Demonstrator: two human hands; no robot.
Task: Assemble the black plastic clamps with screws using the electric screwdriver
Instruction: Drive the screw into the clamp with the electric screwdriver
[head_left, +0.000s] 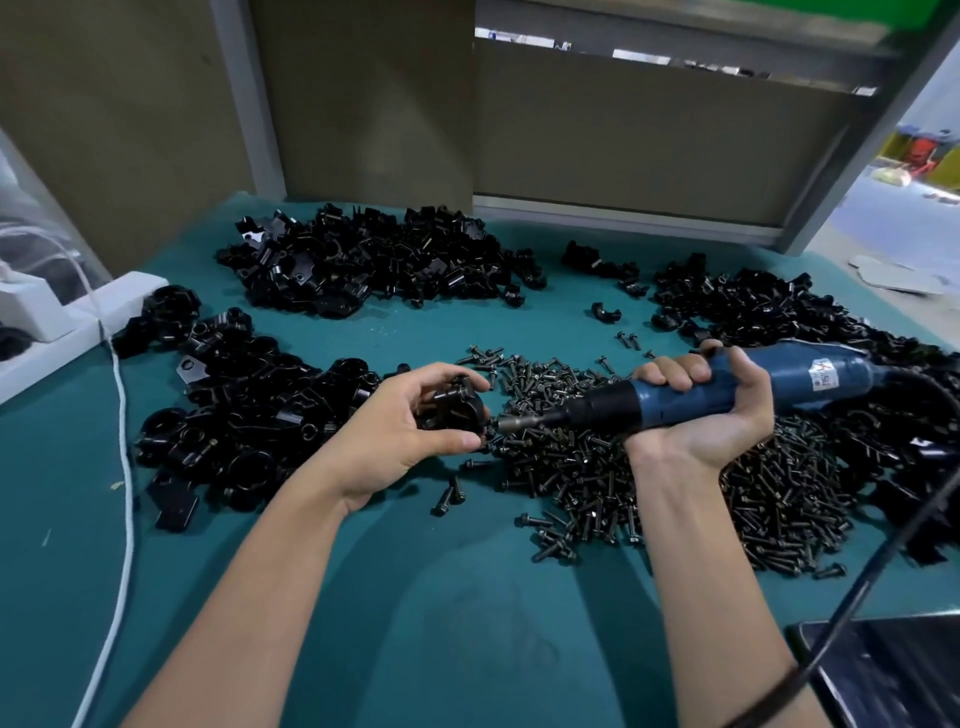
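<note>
My left hand (415, 421) grips a black plastic clamp (454, 408) just above the teal table (415, 597). My right hand (711, 410) holds the blue electric screwdriver (675, 395) lying horizontal, its bit pointing left and touching the clamp's right side. Under and around the tool spreads a big pile of dark screws (649, 483). Heaps of loose black clamp parts lie at the left (249, 410), at the back (374, 260) and at the right (769, 312).
The screwdriver's black cable (893, 551) curves down to the lower right across a dark box (883, 670). A white cord (122, 467) runs down the left side from a white power strip (67, 322). Brown panels stand behind the table.
</note>
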